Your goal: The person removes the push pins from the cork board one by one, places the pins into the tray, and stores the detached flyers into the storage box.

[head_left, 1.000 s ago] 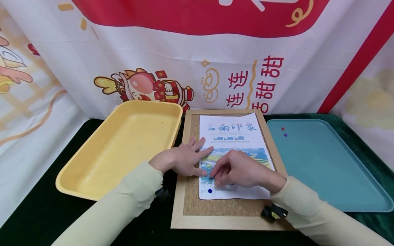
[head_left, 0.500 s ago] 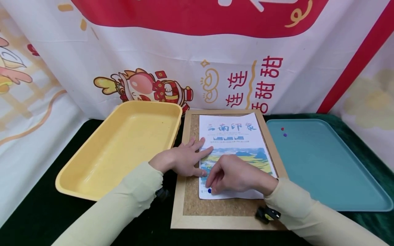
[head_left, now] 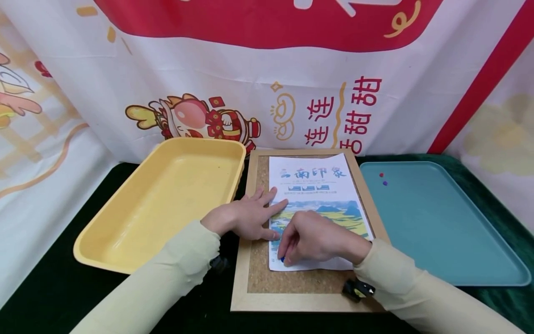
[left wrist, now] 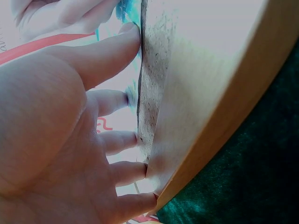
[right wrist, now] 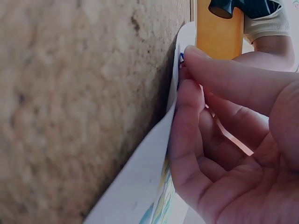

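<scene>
A printed sheet of paper [head_left: 310,192] lies on a wood-framed cork board [head_left: 300,282]. My left hand [head_left: 252,217] rests on the sheet's left side with fingers spread; the left wrist view shows them straight across the paper's edge. Near the sheet's lower left corner, my right hand [head_left: 317,237] pinches a small blue push pin [head_left: 282,259] between thumb and index finger. Only a speck of the blue pin [right wrist: 182,57] shows at the fingertips in the right wrist view, so its point is hidden. There the paper's near edge stands slightly lifted off the cork.
A deep yellow tray [head_left: 104,264] stands left of the board. On the right, a flat teal tray [head_left: 442,222] bears a small red pin [head_left: 381,175] and a small purple pin [head_left: 385,183]. Dark green cloth [head_left: 192,306] covers the table, and a printed white backdrop [head_left: 217,69] hangs behind.
My right hand has moved down and left across the sheet to the blue push pin, which it now pinches. My left hand has stayed in place.
</scene>
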Motion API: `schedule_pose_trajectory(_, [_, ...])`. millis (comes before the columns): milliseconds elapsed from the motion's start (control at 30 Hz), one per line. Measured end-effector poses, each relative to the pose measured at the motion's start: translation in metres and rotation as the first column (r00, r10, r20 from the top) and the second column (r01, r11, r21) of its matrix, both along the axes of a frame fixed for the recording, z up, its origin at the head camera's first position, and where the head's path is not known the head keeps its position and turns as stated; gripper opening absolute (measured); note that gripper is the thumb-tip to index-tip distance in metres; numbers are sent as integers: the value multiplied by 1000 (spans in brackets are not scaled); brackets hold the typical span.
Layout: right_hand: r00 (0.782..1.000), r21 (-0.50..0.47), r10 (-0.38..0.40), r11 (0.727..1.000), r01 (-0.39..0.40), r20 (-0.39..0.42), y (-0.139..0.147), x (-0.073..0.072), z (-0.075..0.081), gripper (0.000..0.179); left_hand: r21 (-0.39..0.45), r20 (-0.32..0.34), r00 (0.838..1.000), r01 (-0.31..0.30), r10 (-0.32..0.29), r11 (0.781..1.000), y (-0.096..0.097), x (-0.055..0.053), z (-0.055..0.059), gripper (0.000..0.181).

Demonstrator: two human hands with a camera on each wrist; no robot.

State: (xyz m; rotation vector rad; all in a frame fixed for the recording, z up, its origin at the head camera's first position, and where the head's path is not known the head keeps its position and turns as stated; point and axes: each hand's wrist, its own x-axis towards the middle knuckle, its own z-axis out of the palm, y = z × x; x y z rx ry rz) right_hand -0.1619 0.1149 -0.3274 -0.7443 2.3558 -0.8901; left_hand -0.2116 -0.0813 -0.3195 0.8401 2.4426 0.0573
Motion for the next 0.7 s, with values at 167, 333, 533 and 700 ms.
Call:
schedule_pose_trajectory(167, [1000, 8, -5, 1000, 5, -1, -2, -1, -1, 14, 1, -4, 1000, 3, -3, 1000, 0, 0, 0, 83])
schedule_pose_trajectory(333, [1000, 28, 3, 1000, -3, -7, -3, -2, -1, 19, 0, -7, 1000, 4, -4, 1000, 0, 0, 0, 83])
schedule_pose_trajectory(533, [1000, 53, 1, 999, -1, 4, -5, -2, 1, 24, 5, -5, 1000, 6, -6, 1000, 0, 0, 0, 83])
schedule_pose_trajectory(700, [1000, 66, -5, 998, 4, 15, -7, -2, 1, 26, 12, -4, 1000, 4, -3, 1000, -1, -1, -2, 83])
